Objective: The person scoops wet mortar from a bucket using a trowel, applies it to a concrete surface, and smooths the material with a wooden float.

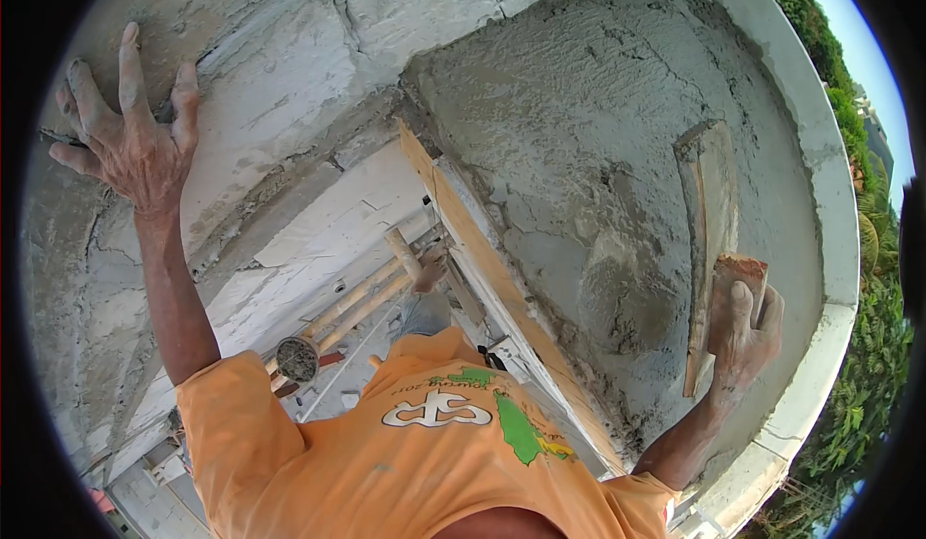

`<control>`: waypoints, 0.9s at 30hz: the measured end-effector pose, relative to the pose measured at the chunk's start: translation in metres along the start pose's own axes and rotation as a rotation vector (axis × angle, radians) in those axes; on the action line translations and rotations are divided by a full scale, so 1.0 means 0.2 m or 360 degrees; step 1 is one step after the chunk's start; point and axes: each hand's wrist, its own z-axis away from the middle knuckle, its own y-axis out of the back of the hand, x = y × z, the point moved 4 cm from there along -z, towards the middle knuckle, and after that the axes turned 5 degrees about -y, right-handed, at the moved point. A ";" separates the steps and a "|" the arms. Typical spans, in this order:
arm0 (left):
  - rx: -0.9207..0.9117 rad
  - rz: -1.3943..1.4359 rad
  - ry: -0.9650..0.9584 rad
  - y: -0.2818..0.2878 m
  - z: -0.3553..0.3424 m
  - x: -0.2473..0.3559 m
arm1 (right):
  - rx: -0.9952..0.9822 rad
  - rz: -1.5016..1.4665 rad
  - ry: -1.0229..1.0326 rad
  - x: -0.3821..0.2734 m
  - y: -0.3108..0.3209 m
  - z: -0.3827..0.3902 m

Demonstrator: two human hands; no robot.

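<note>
My left hand (140,144) rests with fingers spread against the rough, cement-smeared wall (289,76) at the upper left, holding nothing. At the right, my right hand (745,341) is closed round the block-shaped handle of a wooden float (710,187). The float's long, worn board points away from me over wet grey mortar (579,105). Contact along its whole underside cannot be made out. Left of the float, the mortar is rough, with a darker wet hollow (627,298); toward the right it looks smoother.
A pale low parapet (834,182) curves along the right, with green trees (883,346) beyond. A wooden board (492,269) edges the mortar on my side. Below it are bamboo poles (357,303) and a round container (297,359) with grey material inside.
</note>
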 end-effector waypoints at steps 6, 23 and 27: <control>0.0073 0.0088 -0.0065 0.00 -0.03 0.02 | 0.0030 -0.0173 -0.0208 0.13 0.15 0.09; 0.0021 -0.0104 -0.0086 -0.01 0.00 -0.02 | 0.0112 -0.0039 -0.0114 0.18 0.35 0.29; 0.0055 0.0063 -0.0037 0.01 -0.01 0.00 | 0.0060 0.0463 0.0559 0.08 0.30 0.33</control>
